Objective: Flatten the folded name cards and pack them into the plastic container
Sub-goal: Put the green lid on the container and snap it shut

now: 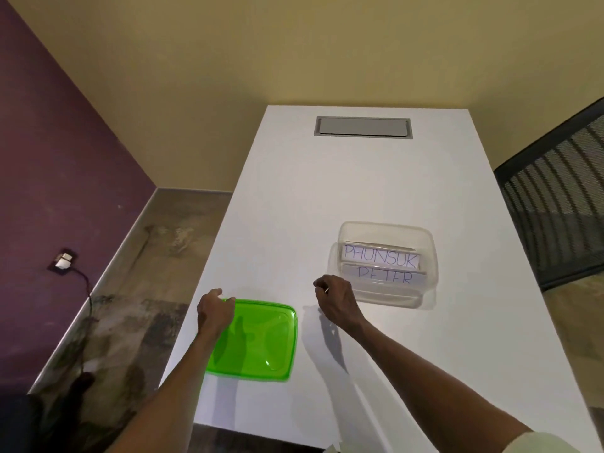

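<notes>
A clear plastic container (429, 256) stands on the white table (359, 184), right of centre. Inside it lie white name cards (380, 260), with handwritten names on the two I can see. A translucent green lid (261, 341) lies flat near the table's front left. My left hand (214, 313) rests on the lid's far left corner, fingers curled over its edge. My right hand (336, 300) hovers with fingers curled just left of the container's near corner; it seems to hold nothing.
A grey cable hatch (362, 126) is set into the far end of the table. A black mesh chair (555, 207) stands at the right. On the purple wall at left is a socket with a plugged charger (63, 261).
</notes>
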The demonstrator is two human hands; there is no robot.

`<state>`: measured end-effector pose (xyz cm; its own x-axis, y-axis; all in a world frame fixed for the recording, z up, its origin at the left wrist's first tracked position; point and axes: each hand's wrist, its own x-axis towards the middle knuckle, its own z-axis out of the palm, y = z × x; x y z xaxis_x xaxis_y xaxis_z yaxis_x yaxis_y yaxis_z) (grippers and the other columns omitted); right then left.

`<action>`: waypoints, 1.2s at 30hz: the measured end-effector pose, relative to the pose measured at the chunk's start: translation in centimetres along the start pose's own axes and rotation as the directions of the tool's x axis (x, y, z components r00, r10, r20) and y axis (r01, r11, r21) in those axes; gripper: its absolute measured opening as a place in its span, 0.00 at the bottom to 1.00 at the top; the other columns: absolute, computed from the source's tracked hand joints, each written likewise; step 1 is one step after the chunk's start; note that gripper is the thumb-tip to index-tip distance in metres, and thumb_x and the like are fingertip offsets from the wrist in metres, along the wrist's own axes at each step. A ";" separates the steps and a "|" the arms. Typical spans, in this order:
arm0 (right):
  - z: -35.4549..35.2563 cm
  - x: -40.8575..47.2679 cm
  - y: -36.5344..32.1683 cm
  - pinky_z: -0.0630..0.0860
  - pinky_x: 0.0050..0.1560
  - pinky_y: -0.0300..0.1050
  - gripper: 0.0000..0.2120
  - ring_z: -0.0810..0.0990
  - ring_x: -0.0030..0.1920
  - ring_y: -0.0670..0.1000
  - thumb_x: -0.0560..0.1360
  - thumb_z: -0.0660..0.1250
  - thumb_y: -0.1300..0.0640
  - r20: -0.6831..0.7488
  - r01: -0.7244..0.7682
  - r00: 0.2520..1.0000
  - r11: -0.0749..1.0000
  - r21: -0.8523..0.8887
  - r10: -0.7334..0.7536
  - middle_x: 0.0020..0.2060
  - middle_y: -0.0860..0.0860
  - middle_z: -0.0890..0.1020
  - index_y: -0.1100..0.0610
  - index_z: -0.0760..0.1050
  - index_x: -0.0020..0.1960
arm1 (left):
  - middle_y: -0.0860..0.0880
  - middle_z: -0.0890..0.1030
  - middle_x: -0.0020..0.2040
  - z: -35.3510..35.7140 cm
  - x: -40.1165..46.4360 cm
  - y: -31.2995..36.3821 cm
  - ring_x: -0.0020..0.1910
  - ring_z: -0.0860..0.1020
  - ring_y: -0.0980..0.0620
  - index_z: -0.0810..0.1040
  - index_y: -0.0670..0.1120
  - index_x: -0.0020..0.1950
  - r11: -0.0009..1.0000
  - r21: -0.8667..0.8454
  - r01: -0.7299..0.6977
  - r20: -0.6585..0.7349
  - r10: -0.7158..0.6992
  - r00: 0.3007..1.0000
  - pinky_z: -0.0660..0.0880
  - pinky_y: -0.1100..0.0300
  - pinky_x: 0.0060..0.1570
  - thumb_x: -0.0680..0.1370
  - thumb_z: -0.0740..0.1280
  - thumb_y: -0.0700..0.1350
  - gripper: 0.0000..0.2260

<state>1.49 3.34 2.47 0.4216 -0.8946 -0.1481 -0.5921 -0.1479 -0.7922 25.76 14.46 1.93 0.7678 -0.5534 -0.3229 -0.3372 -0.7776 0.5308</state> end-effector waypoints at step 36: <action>0.8 0.4 -2.9 0.74 0.56 0.44 0.22 0.80 0.55 0.57 0.69 0.67 0.66 -0.045 -0.376 0.922 0.918 0.128 0.384 0.53 0.60 0.83 0.60 0.77 0.63 | 0.36 0.80 0.58 -1.8 1.6 2.0 0.55 0.78 0.38 0.78 0.39 0.62 0.967 -0.205 -0.153 -0.192 0.114 0.975 0.74 0.47 0.58 0.74 0.63 0.31 0.17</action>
<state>3.92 3.73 4.29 0.1304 -0.9007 -0.4143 -0.6137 0.2549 -0.7473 27.29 12.54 3.84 0.8147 -0.5705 -0.1042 -0.3319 -0.6060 0.7230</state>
